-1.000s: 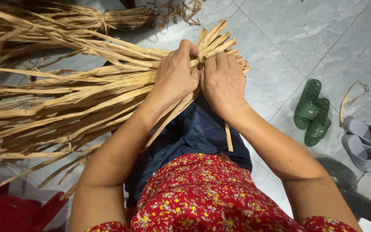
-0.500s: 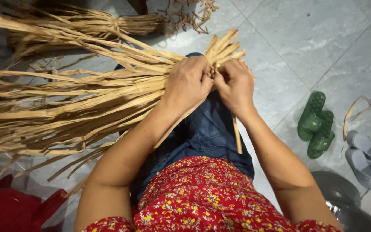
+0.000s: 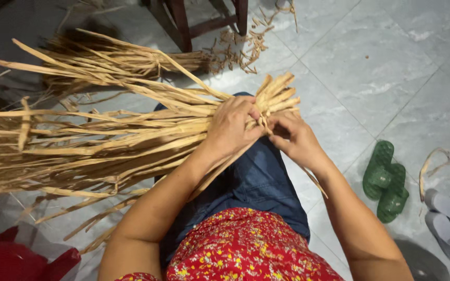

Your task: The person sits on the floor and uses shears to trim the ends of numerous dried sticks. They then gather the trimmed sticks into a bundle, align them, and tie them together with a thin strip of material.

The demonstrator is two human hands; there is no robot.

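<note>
A bundle of dry straw strips (image 3: 105, 145) lies across the person's lap, its cut ends by the knee and its long strands fanning out to the left over the floor (image 3: 371, 62). The left hand (image 3: 233, 127) has its fingers closed around the bundle near those ends. The right hand (image 3: 298, 140) pinches strands just beside it. A second bundle (image 3: 126, 60) lies beyond, near wooden chair legs (image 3: 183, 21). Green sandals (image 3: 386, 179) and grey sandals (image 3: 449, 224) sit at the right.

Left hand (image 3: 231, 127), right hand (image 3: 297, 139): closed grip, side by side.
</note>
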